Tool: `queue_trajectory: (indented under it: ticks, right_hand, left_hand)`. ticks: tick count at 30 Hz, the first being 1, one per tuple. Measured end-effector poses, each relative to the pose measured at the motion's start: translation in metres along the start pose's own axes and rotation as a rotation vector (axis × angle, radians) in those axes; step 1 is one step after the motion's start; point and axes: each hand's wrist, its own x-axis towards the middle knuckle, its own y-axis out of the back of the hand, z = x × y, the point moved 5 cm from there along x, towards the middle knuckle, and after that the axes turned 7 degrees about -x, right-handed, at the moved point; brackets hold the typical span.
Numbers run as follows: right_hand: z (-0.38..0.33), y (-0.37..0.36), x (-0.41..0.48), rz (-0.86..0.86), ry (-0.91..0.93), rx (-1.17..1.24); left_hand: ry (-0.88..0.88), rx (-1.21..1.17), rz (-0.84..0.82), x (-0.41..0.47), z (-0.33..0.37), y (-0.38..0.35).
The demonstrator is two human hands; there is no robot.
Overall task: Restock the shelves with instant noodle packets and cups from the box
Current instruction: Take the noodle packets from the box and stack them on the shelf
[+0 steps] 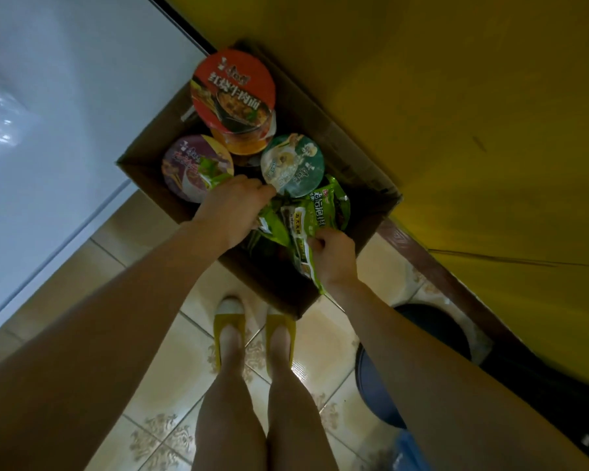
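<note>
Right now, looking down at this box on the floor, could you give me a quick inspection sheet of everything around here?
Surface: patterned tiled floor; the open cardboard box stands on it.
Job's things: in the box, a red-lid cup, a purple-lid cup, a teal-lid cup and green noodle packets.
Clutter: a blue tub and a dark bin on the floor to the right.
Grippers: left hand grips one packet; right hand pinches another by its edge.
Cables: nothing seen.
Surroundings: white cabinet on the left, yellow panel on the right; no shelves in view.
</note>
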Motion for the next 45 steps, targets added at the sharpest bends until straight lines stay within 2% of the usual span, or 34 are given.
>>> queue_trajectory:
  ticks: [7, 14, 22, 27, 36, 45]
  right_hand:
    - [-0.052, 0.061, -0.042, 0.041, 0.075, 0.012]
    - [-0.131, 0.122, -0.076, 0.05, 0.328, -0.019]
    - [-0.222, 0.158, -0.131, 0.02, 0.59, -0.092]
    - [-0.272, 0.16, -0.172, -0.052, 0.769, -0.132]
    - [-0.36, 0.127, -0.233, -0.025, 0.969, -0.235]
    - [-0.471, 0.078, -0.311, 0.012, 1.184, -0.28]
  left_hand:
    - [0.162, -0.35, 0.251, -0.079, 0.004, 0.069]
    - [0.278, -0.509, 0.475, -0.161, -0.003, 0.135]
    - [0.484, -0.694, 0.695, -0.268, -0.012, 0.194]
    - [0.572, -0.8, 0.811, -0.335, -0.022, 0.207]
    - [0.719, -0.96, 1.033, -0.456, -0.051, 0.21]
    - [0.786, -0.942, 1.25, -0.582, -0.098, 0.215]
